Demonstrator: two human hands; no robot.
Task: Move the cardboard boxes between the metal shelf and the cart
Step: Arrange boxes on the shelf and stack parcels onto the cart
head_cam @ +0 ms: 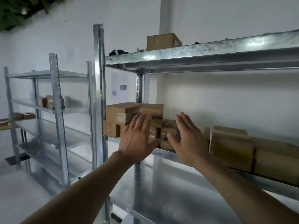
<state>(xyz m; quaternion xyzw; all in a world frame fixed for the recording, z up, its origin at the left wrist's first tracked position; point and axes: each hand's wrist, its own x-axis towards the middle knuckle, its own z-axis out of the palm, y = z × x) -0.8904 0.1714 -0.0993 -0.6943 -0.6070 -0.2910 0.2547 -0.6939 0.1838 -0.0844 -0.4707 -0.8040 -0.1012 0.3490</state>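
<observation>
A galvanised metal shelf (194, 54) stands against a white wall (226, 97). On its middle board, cardboard boxes (123, 113) are stacked at the left end, and more boxes (231, 143) lie in a row along the right. Both bare arms reach in. The left grip (137, 136) and right grip (189, 139) are wide, fingers straight and palms facing each other, on either side of a taped box (168, 133) at the front edge and holding nothing. Whether either palm touches it cannot be told. One box (161, 41) sits on the top board near a dark blue item (118, 52). A printed sheet (120, 86) hangs on the wall behind. To the left stands a second metal rack (56, 102) with a few small boxes (48, 101), and blurred green foliage (16, 10) fills the upper corner.
</observation>
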